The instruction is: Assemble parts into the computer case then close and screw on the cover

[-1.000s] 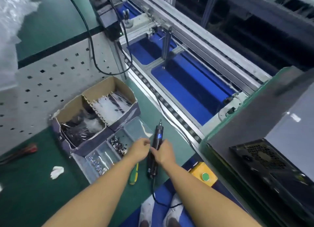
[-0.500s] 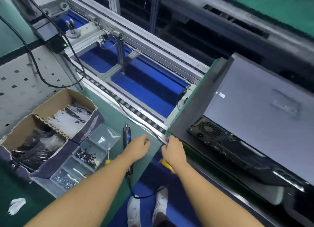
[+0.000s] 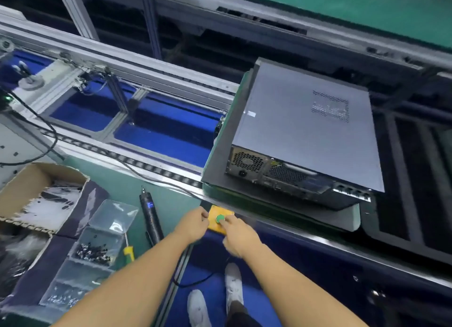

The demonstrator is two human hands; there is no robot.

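Grey computer case (image 3: pixel 303 131), cover on, lies on a black pallet (image 3: pixel 217 160). The right hand (image 3: pixel 238 237) has a fingertip on the green button (image 3: pixel 220 218). The left hand (image 3: pixel 193 225), loosely curled, touches the yellow box (image 3: pixel 216 210). A press may send the case off with screws unchecked.

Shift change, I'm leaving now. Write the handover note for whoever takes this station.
Left hand: at the yellow button box's left edge, grip unclear.
Right hand: forefinger on the green button.
Computer case: cover closed, on the pallet.
Electric screwdriver lies on the bench beside the screw tray.
Left: cover screws can't be checked from here; confirm, then send it on.
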